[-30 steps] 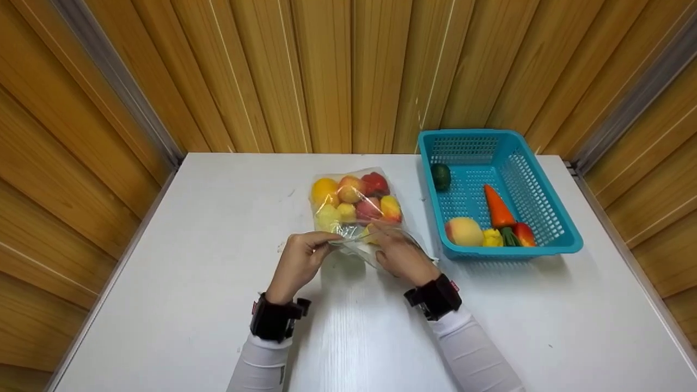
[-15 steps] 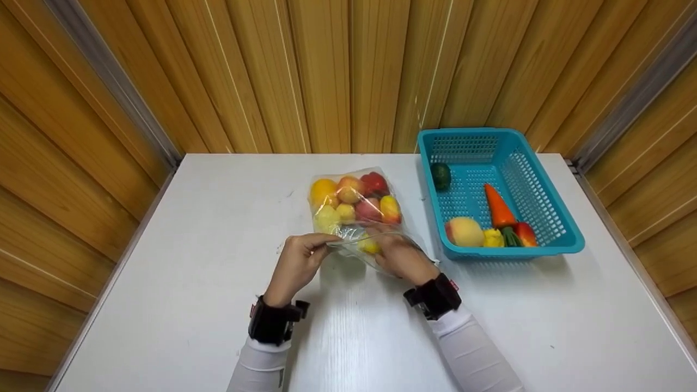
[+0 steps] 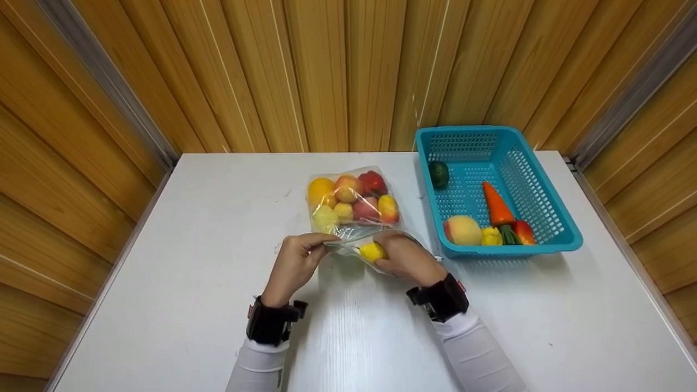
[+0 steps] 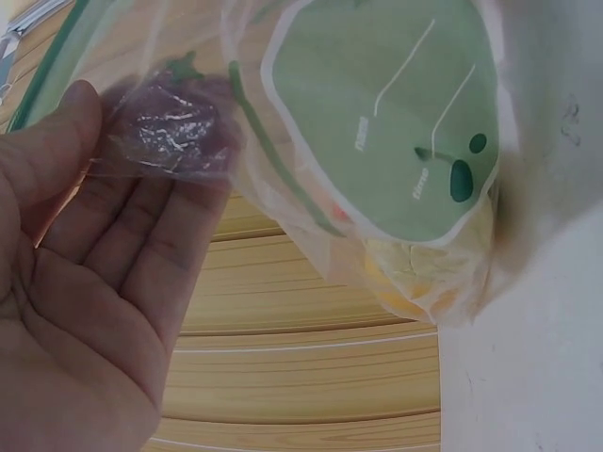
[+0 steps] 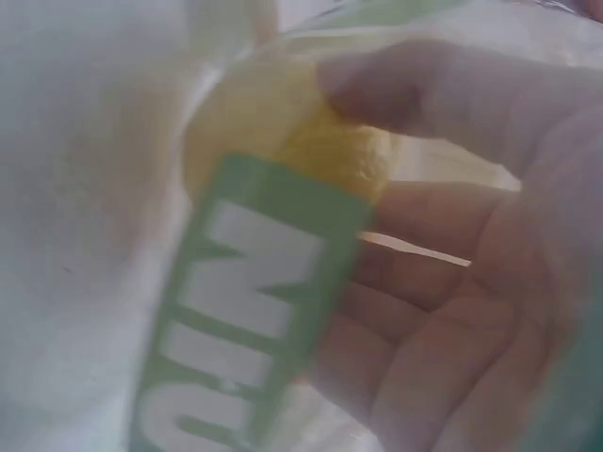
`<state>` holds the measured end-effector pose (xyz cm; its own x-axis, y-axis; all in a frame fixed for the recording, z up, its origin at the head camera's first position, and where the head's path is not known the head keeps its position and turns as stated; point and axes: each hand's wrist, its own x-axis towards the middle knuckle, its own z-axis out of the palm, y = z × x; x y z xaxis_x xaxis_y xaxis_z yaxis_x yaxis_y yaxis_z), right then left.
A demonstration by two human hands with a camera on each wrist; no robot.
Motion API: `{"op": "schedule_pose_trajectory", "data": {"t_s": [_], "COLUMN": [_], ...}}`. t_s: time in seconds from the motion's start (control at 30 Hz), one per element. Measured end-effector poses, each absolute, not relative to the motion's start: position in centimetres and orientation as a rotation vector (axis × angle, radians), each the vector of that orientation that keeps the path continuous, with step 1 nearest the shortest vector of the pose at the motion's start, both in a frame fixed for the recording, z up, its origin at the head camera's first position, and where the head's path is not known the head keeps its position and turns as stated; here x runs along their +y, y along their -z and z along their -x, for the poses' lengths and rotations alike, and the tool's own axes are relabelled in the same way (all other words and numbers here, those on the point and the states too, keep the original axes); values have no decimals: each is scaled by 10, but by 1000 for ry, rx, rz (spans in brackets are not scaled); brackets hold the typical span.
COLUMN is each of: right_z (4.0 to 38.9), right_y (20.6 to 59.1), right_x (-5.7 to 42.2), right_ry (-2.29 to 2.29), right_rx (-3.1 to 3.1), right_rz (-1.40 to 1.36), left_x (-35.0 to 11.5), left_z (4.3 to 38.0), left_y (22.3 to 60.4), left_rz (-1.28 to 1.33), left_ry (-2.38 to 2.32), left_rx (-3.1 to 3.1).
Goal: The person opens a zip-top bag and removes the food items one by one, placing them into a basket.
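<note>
A narrow lane runs between the plastic bag [image 3: 355, 232] and teal basket [image 3: 509, 250] (whose raised sides block crossing).

One bag [image 3: 349, 234]; one basket [image 3: 544, 250]; one carrot [image 3: 496, 206]; two wristbands [image 3: 270, 321].

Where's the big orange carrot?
In the head view, the carrot lies in the blue basket, to the right of the clear bag. Its tip points toward the back, and its wide end is beside a reddish fruit.

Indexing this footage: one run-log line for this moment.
left hand pinches bag; right hand grips yellow fruit at bag's mouth; blue basket holds carrot
</note>
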<state>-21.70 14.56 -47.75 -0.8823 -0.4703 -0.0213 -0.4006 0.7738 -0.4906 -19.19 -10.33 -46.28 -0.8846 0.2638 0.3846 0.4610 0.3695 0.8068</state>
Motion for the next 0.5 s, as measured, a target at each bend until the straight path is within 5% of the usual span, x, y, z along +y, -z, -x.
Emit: {"op": "schedule_pose_trajectory", "data": {"t_s": [0.5], "right_z": [206], "right_y": [453], "right_x": [154], "right_ry": [692], "right_rx": [2793], "right_rz": [861], "left_x": [-103], "left_z": [192], "left_y": [463], "left_rz": [645], "left_ry": [1506], "left_rx": [-2438]}}
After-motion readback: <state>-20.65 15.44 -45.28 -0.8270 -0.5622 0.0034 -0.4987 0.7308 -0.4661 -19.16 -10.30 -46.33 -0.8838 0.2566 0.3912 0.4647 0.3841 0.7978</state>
